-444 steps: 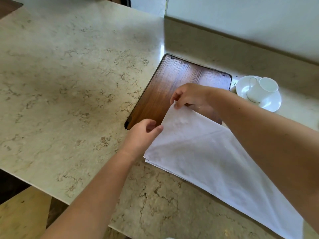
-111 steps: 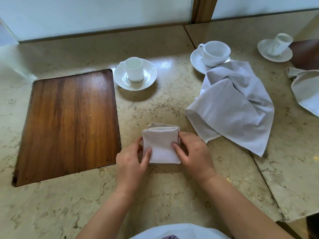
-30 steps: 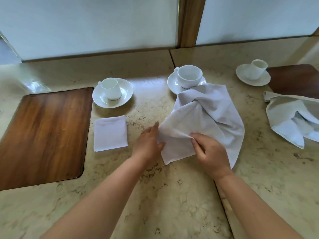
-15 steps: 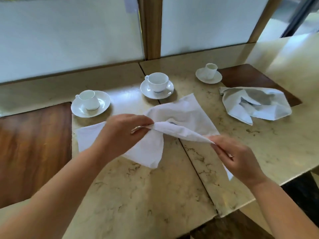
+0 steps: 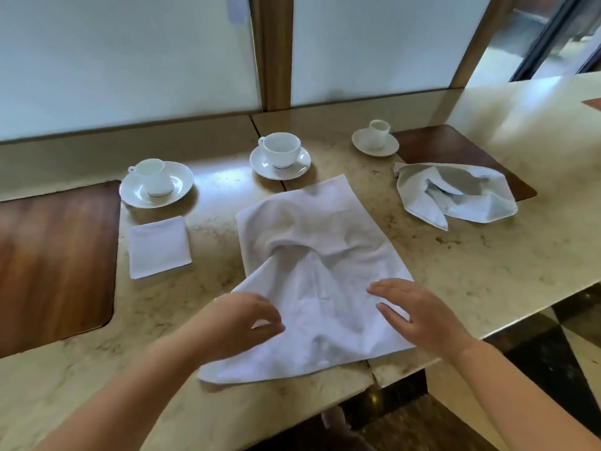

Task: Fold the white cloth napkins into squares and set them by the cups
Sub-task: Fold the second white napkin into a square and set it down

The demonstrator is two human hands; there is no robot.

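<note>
Marble counter (image 5: 487, 271): near edge close below spread napkin; bare stone at lower left for working. Wood inlay (image 5: 55, 262) at left, none of the cloths on it.

Spread napkin (image 5: 312, 281), centre frame, rumpled and unfolded, near corner close to counter edge. Crumpled napkin (image 5: 455, 200), upper right, untouched, by small cup (image 5: 377, 135). Folded square (image 5: 158, 250), left of centre, set below left cup (image 5: 151, 177). Middle cup (image 5: 281, 151) just beyond spread napkin.

One of three done, by the look.

Left hand (image 5: 234, 323): fingers curled on cloth's left edge; pinch unclear. Right hand (image 5: 419, 314): fingers straight, flat on cloth.
</note>
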